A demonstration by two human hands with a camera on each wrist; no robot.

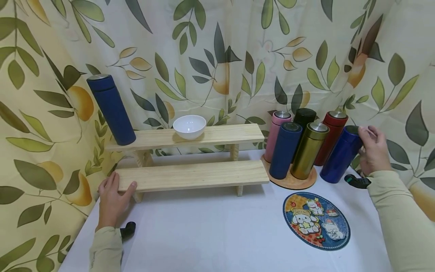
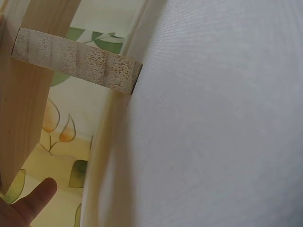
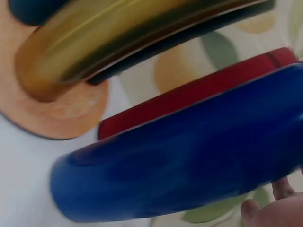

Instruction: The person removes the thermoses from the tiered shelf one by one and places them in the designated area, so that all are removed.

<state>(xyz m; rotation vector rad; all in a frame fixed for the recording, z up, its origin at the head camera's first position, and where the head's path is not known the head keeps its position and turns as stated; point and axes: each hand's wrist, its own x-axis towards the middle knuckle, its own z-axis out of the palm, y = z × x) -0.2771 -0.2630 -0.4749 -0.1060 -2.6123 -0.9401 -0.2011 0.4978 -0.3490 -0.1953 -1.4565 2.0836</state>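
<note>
My left hand (image 1: 113,196) rests at the left end of the lower wooden shelf (image 1: 190,175), its thumb over the front edge. In the left wrist view, one straight finger (image 2: 40,196) sticks out past the board's corner, near the shelf leg (image 2: 75,61). At the right, my right hand (image 1: 374,153) holds a shiny blue thermos bottle (image 1: 341,155) near its dark lid. This bottle's base is on the white table, just off the round tan mat (image 1: 292,183). A red thermos bottle (image 3: 203,94) is right beside it.
Pink (image 1: 276,132), matte blue (image 1: 286,151), gold (image 1: 310,151) and black (image 1: 305,115) bottles stand around the tan mat. A round cartoon mat (image 1: 316,221) lies in front. On the upper shelf (image 1: 224,134) are a white bowl (image 1: 189,127) and another blue bottle (image 1: 112,109). Patterned curtains hang behind.
</note>
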